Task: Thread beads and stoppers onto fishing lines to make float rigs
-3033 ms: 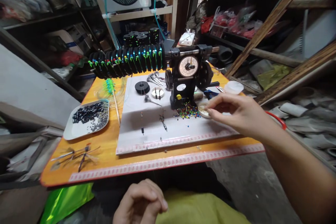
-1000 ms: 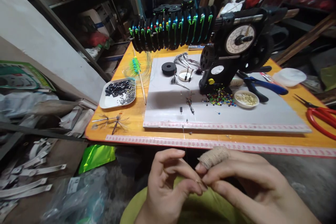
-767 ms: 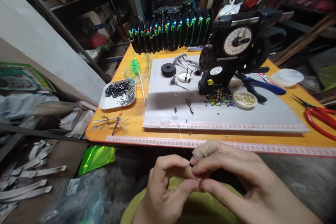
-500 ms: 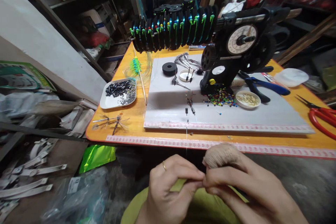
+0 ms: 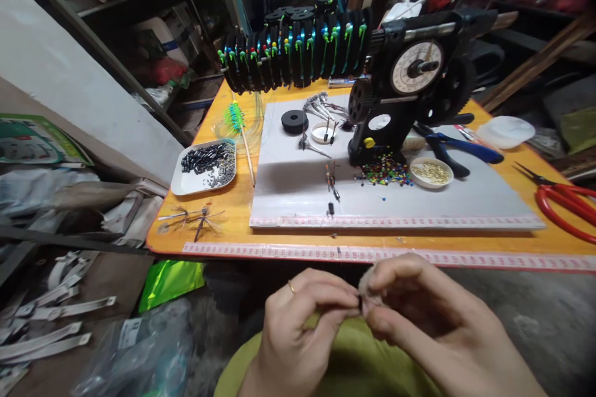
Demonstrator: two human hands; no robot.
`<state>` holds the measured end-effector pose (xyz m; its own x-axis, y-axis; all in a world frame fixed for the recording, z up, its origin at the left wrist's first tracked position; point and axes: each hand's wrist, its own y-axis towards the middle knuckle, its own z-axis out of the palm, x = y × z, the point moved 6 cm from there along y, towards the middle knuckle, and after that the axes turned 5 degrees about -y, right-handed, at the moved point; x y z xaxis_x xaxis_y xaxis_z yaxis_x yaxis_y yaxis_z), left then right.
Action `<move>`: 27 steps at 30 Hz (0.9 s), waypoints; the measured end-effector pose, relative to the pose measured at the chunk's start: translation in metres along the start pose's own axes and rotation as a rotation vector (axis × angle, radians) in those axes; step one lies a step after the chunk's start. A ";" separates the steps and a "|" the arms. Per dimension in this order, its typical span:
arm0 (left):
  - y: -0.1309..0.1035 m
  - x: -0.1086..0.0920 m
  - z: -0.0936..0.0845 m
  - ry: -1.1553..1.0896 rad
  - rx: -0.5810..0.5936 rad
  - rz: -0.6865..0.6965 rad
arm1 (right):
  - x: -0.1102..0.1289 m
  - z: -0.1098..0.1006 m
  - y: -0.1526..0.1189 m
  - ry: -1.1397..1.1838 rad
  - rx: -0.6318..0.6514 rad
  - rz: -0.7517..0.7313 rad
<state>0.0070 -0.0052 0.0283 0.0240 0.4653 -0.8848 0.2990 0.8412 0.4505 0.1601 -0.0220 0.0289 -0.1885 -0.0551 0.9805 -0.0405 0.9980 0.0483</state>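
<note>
Little can be made out of any piece held where the pinched-closed left hand [image 5: 302, 325] is met, at the fingertips [image 5: 350, 299], by the half-curled right hand [image 5: 431, 316]; both are held above the green lap [image 5: 367, 360].

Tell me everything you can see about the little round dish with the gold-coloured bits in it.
The dish is white, shallow and round, with a low wall; it looks like plastic. It stands upright and open on the white board, holding a loose spread of tiny gold-coloured bits. A multicoloured pile lies just left of it, a dark plier handle just right. Neither the left hand nor the right hand touches it.
</note>
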 end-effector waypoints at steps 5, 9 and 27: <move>-0.005 0.012 -0.001 -0.219 -0.102 -0.181 | -0.007 0.005 0.000 0.131 0.028 0.159; -0.010 0.016 0.000 -0.366 -0.119 -0.241 | -0.009 0.007 0.001 0.155 0.067 0.178; 0.007 -0.009 -0.007 -0.035 0.042 0.001 | -0.012 0.006 0.001 0.071 0.144 0.154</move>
<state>0.0021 -0.0012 0.0407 0.0572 0.4559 -0.8882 0.3390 0.8279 0.4468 0.1567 -0.0201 0.0159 -0.1338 0.1046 0.9855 -0.1570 0.9796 -0.1253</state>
